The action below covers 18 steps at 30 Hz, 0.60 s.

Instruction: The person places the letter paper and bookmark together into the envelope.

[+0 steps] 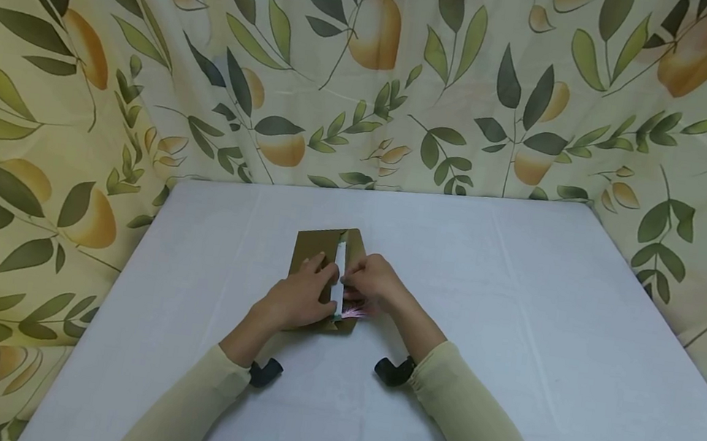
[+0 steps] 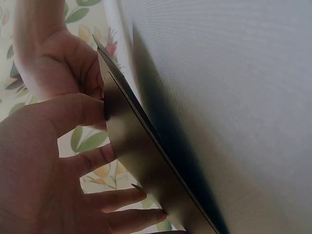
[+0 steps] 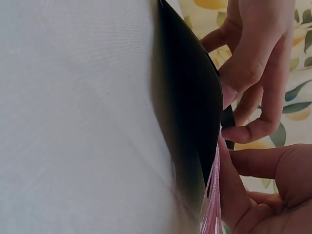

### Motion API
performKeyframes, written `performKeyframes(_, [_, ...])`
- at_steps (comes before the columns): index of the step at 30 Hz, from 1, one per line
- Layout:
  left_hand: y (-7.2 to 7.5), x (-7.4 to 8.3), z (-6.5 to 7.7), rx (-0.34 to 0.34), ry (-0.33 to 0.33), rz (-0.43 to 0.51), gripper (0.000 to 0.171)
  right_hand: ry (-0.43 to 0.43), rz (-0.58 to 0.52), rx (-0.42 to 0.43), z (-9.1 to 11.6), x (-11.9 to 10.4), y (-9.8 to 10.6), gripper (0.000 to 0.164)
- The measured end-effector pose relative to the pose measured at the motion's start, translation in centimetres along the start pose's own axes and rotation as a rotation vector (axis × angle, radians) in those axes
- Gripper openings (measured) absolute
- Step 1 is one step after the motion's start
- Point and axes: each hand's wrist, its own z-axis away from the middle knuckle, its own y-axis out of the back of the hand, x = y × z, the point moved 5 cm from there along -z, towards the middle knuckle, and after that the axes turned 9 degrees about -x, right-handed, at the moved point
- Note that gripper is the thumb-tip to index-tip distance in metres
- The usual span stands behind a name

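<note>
A flat brown card folder (image 1: 313,249) lies on the white table, its right part overlapping as a flap. Along its middle runs a narrow white strip (image 1: 337,296) with greenish ends, and a pink tassel (image 1: 354,312) spills from the near end. My left hand (image 1: 297,298) rests on the folder with fingers spread, fingertips at the strip's left side. From the right, my right hand (image 1: 379,280) pinches the strip's right edge between thumb and curled fingers. The right wrist view shows the folder's shaded edge (image 3: 190,87) lifted off the cloth, the tassel's threads hanging below the hands.
White cloth covers the table (image 1: 487,266), with faint creases. Behind and left of it hangs a leaf-and-fruit patterned curtain (image 1: 368,104). Black wrist mounts (image 1: 393,370) sit under both sleeves.
</note>
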Motion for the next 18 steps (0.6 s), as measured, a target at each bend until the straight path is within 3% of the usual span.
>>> performKeyframes(10, [-0.03, -0.11, -0.06, -0.006, -0.007, 0.000, 0.041, -0.006, -0.057, -0.069, -0.25, 0.19, -0.40, 0.007])
performKeyframes(18, [-0.11, -0.30, -0.14, -0.006, -0.004, -0.002, 0.044, 0.000, -0.057, -0.068, -0.23, 0.07, -0.58, 0.006])
